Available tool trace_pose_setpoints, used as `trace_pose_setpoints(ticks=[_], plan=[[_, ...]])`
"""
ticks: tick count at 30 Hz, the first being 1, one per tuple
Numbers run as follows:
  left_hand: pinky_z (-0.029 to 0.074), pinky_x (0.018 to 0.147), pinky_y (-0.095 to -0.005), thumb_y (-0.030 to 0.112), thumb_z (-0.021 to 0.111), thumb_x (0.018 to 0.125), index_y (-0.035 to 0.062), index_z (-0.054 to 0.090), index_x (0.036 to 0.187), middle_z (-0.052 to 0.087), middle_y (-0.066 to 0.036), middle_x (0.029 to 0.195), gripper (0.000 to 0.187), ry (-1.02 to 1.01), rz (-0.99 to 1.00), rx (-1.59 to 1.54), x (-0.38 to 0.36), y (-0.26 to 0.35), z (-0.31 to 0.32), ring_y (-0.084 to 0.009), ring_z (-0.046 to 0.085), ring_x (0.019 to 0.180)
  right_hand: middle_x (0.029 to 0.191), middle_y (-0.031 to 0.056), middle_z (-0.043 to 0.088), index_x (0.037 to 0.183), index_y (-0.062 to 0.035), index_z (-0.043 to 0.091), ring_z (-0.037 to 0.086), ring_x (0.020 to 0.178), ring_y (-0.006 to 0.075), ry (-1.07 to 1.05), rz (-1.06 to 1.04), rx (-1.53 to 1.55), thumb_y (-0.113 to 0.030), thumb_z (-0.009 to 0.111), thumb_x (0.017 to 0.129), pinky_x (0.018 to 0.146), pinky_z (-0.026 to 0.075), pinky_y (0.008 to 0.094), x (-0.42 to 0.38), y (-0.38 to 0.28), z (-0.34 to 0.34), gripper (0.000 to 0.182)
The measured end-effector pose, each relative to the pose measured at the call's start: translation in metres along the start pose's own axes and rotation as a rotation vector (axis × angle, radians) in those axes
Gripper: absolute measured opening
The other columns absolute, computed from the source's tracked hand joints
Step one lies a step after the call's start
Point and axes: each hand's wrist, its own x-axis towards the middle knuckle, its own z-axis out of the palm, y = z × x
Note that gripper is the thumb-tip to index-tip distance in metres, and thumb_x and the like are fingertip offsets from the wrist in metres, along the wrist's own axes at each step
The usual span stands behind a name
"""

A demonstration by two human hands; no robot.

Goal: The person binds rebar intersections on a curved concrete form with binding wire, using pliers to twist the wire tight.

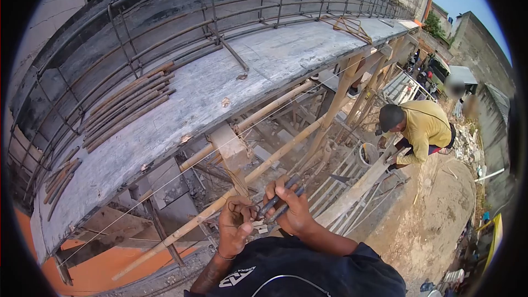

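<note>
My right hand (294, 206) is closed around a pair of dark-handled pincers (269, 207), in front of my chest. The pincers' two handles stick out past my fingers; their jaw end points toward my left hand (235, 224). That hand is closed in a pinch, with a thin dark wire (254, 209) showing at the fingertips. How the wire runs inside the fingers is hidden. Both hands are close together, below a long plank formwork (220, 102). Along the formwork runs a cage of steel bars (214, 22).
Short steel bars (129, 104) lie in bundles on the formwork. A taut string (165, 182) and bamboo poles (275, 157) cross in front of me. To the right, a co-worker in a yellow shirt (421, 132) bends over a board (352, 190) near a bucket (367, 155).
</note>
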Motion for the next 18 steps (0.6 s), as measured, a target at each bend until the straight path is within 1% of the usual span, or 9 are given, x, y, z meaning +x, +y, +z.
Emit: trace_pose_setpoints(ticks=[2, 3, 4, 7, 10, 13, 14, 16, 18], plan=[[0.036, 0.075, -0.0267, 0.041, 0.07, 0.077, 0.0004, 0.05, 0.106, 0.053, -0.004, 0.085, 0.053, 0.05, -0.034, 0.07, 0.0, 0.002, 0.003, -0.0107, 0.042, 0.074, 0.083, 0.0069, 0.051, 0.085, -0.0097, 0.043, 0.052, 0.071, 0.0169, -0.031, 0.044, -0.307, -0.018, 0.057, 0.09, 0.064, 0.045, 0.0313, -0.004, -0.003, 0.003, 0.017], [0.044, 0.077, -0.0255, 0.029, 0.078, 0.076, 0.0023, 0.052, 0.11, 0.055, 0.0, 0.08, 0.05, 0.004, 0.003, 0.101, 0.003, 0.001, -0.003, -0.0096, 0.052, 0.078, 0.082, 0.0068, 0.05, 0.085, -0.0083, 0.041, 0.05, 0.078, 0.0156, -0.1, -0.061, -0.417, -0.014, 0.057, 0.089, 0.073, 0.042, 0.0309, -0.002, 0.004, -0.002, 0.017], [0.044, 0.077, -0.0255, 0.029, 0.078, 0.076, 0.0023, 0.052, 0.11, 0.055, 0.0, 0.08, 0.05, -0.002, 0.006, 0.099, 0.005, 0.002, -0.004, -0.0096, 0.052, 0.078, 0.082, 0.0068, 0.05, 0.085, -0.0083, 0.041, 0.05, 0.078, 0.0156, -0.1, -0.067, -0.419, -0.014, 0.057, 0.089, 0.073, 0.042, 0.0309, -0.002, 0.007, -0.005, 0.017], [0.049, 0.079, -0.0252, 0.004, 0.078, 0.074, 0.0002, 0.059, 0.103, 0.066, -0.005, 0.094, 0.035, -0.036, -0.244, 0.23, 0.007, 0.005, -0.013, -0.0097, 0.061, 0.086, 0.084, 0.0021, 0.049, 0.085, -0.0058, 0.047, 0.046, 0.079, 0.0094, -0.21, -0.138, -0.595, -0.007, 0.06, 0.088, 0.072, 0.039, 0.0272, -0.004, 0.007, -0.003, 0.013], [0.048, 0.079, -0.0243, 0.004, 0.075, 0.077, -0.0013, 0.061, 0.101, 0.066, -0.005, 0.092, 0.028, -0.195, -0.403, 0.188, 0.012, 0.015, -0.015, -0.0089, 0.06, 0.086, 0.087, 0.0017, 0.048, 0.087, -0.0056, 0.048, 0.045, 0.081, 0.009, -0.337, -0.17, -0.83, -0.009, 0.061, 0.088, 0.072, 0.039, 0.0273, 0.0, -0.003, -0.008, 0.014], [0.048, 0.079, -0.0239, 0.003, 0.072, 0.08, -0.0016, 0.062, 0.101, 0.067, -0.004, 0.093, 0.023, -0.326, -0.415, 0.084, 0.004, 0.004, -0.022, -0.0086, 0.06, 0.088, 0.089, 0.0023, 0.047, 0.094, -0.0043, 0.049, 0.046, 0.083, 0.0094, -0.45, -0.147, -0.867, -0.013, 0.065, 0.086, 0.072, 0.039, 0.0264, 0.003, -0.01, -0.012, 0.019], [0.048, 0.079, -0.0239, 0.003, 0.072, 0.08, -0.0016, 0.062, 0.101, 0.067, -0.004, 0.093, 0.023, -0.331, -0.414, 0.085, 0.001, 0.003, -0.019, -0.0086, 0.06, 0.088, 0.089, 0.0023, 0.047, 0.094, -0.0043, 0.049, 0.046, 0.083, 0.0094, -0.448, -0.152, -0.868, -0.013, 0.065, 0.086, 0.072, 0.039, 0.0264, 0.003, -0.012, -0.009, 0.019], [0.047, 0.077, -0.024, 0.004, 0.069, 0.083, -0.002, 0.063, 0.099, 0.066, -0.004, 0.093, 0.018, -0.163, -0.347, 0.028, -0.007, 0.003, -0.005, -0.0088, 0.06, 0.086, 0.091, 0.0038, 0.047, 0.113, -0.0039, 0.045, 0.047, 0.084, 0.0111, -0.284, 0.003, -0.79, -0.015, 0.068, 0.084, 0.075, 0.04, 0.0268, -0.002, -0.017, 0.002, 0.039], [0.047, 0.076, -0.0245, 0.004, 0.067, 0.084, -0.0028, 0.063, 0.099, 0.066, -0.004, 0.093, 0.018, -0.168, -0.269, 0.16, -0.008, -0.009, -0.007, -0.0093, 0.059, 0.084, 0.092, 0.0049, 0.047, 0.12, -0.0038, 0.039, 0.049, 0.085, 0.0121, -0.162, -0.134, -0.763, -0.014, 0.069, 0.083, 0.077, 0.042, 0.0278, -0.003, -0.007, 0.006, 0.049]])
